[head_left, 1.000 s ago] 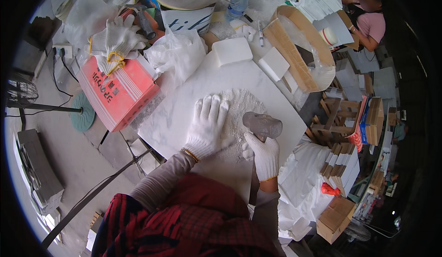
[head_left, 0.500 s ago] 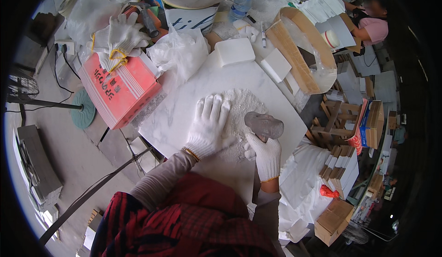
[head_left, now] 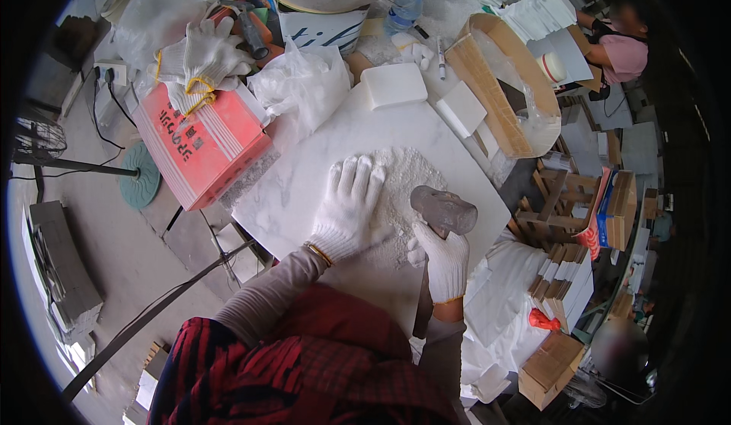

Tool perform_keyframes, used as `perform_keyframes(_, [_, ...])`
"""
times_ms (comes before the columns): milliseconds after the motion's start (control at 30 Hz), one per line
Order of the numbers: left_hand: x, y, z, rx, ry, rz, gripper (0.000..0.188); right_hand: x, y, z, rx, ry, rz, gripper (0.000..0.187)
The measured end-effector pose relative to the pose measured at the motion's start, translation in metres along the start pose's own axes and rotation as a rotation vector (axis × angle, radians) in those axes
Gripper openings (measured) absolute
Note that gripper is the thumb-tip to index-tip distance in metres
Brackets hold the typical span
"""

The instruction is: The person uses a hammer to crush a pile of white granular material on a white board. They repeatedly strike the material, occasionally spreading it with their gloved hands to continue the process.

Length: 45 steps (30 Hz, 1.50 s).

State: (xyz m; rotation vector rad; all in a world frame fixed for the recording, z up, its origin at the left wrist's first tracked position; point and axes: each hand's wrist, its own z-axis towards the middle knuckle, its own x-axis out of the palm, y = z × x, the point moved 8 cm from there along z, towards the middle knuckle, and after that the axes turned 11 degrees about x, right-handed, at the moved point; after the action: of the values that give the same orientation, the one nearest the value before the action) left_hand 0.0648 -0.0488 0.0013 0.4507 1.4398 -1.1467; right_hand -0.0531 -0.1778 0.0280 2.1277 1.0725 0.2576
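Note:
Under me lies a white marble slab [head_left: 304,185], grey-veined and dusted on its right half with crumbly white powder [head_left: 403,170]. My left hand [head_left: 346,204], in a white knitted glove, rests flat on the slab at the powder's left edge, fingers stretched out and holding nothing. Gloved the same way, my right hand [head_left: 443,261] grips a hammer [head_left: 444,210] by its handle, close below the heavy grey head. That head is over the slab's right part, beside the powder. My fingers hide most of the upper handle.
A red carton [head_left: 202,147] with spare gloves [head_left: 199,63] on top stands left of the slab. A crumpled plastic bag [head_left: 301,90], a white block [head_left: 394,84] and an open cardboard tray [head_left: 502,124] border its far side. Another person [head_left: 620,48] is at far right.
The hammer and my right hand are slightly lower and further right in the picture. My left hand stays flat on the slab. The whole view has shifted a little.

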Motion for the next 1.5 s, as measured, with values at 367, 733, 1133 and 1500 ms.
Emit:
perform_keyframes(367, [-0.005, 0.000, 0.000, 0.025, -0.049, -0.024, 0.104, 0.014, -0.029, 0.026, 0.108, 0.027, -0.109, 0.020])
perform_keyframes(733, [-0.008, -0.003, 0.002, 0.042, -0.053, -0.012, 0.103, 0.012, -0.046, 0.036, 0.085, 0.011, -0.209, 0.015])
perform_keyframes(1133, [-0.005, -0.002, 0.001, 0.040, -0.026, 0.000, 0.102, 0.009, -0.021, 0.001, 0.018, -0.033, -0.094, 0.017])
perform_keyframes(1500, [-0.009, -0.002, -0.001, 0.030, -0.109, -0.009, 0.101, 0.010, -0.014, 0.001, 0.016, 0.040, 0.007, 0.018])
